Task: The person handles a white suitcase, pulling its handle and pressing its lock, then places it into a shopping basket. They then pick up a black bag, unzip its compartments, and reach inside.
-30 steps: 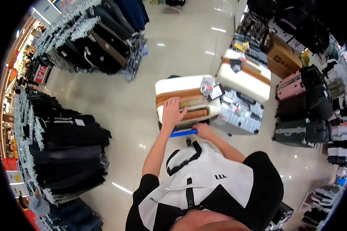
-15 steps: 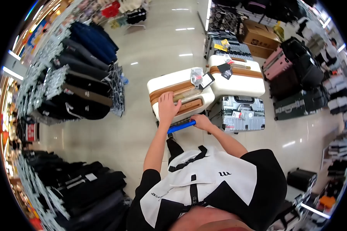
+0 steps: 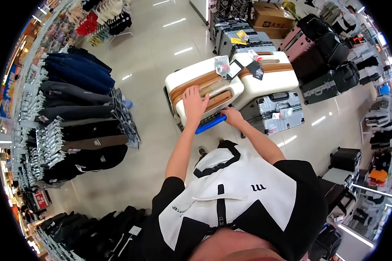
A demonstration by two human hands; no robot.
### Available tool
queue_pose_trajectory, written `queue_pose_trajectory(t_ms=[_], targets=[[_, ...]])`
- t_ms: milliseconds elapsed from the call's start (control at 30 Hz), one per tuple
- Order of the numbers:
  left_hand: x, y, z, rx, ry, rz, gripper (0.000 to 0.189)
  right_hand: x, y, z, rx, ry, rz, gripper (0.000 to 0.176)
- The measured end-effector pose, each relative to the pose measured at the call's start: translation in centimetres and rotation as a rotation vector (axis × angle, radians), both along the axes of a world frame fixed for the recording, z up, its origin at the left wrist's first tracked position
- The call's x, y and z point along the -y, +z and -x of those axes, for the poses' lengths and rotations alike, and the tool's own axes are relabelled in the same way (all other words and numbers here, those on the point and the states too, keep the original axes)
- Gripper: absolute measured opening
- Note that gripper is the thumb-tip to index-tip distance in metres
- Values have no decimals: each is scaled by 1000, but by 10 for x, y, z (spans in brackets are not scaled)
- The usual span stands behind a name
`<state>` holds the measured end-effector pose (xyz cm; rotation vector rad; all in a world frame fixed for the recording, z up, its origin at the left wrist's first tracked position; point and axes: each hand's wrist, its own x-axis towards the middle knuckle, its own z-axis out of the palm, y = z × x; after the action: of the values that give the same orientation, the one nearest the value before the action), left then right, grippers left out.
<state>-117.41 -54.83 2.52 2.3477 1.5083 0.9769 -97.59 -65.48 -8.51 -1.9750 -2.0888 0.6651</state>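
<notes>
A cream suitcase with brown bands lies on a trolley with a blue handle. My left hand rests on top of that suitcase by its brown handle, fingers stretched out. At the right end of the blue handle, my right hand has its fingers wrapped round the bar. A second cream suitcase touches the first on the right, with tags hanging over it. Below it stands a silver ribbed suitcase.
Racks of dark clothes line the left side. Behind the suitcases are more silver luggage and a cardboard box. Dark green and pink suitcases stand at the right. Glossy floor shows between.
The view has turned and moved forward along the aisle. The clothes racks now sit lower in view. Both hands keep their places on the suitcase and blue handle.
</notes>
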Motion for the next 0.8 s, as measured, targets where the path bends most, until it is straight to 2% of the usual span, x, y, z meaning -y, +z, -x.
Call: queue_pose_trajectory(t_ms=[300,367,467,500,533,600,667,733,800], targets=[[-106,-14,7,-63,-33,8,36,-95,-2,16,-43,-2,68,16],[-134,-20,8,-66,-37,-5,35,-125,-19,14,-58,15,55,15],[-172,-18,6,-89,-47,-34,35,-160,-18,17,-92,-1,66,14],[-196,-22,4,-125,-61,-65,32,-182,-44,13,-137,61,24,15],[-208,-22,4,-122,-65,-79,31,-192,-41,15,-159,-5,53,16],[-231,-24,-1,-111,-66,-100,30,-216,-40,11,-173,107,29,17],[-252,-27,-2,-130,-69,-82,30,-235,-41,11,-249,85,29,17],[-264,-19,-5,-111,-107,-79,25,-254,-44,13,-268,74,65,16],[-264,-21,-10,7,-40,-174,23,-271,-43,16,-221,27,83,20]])
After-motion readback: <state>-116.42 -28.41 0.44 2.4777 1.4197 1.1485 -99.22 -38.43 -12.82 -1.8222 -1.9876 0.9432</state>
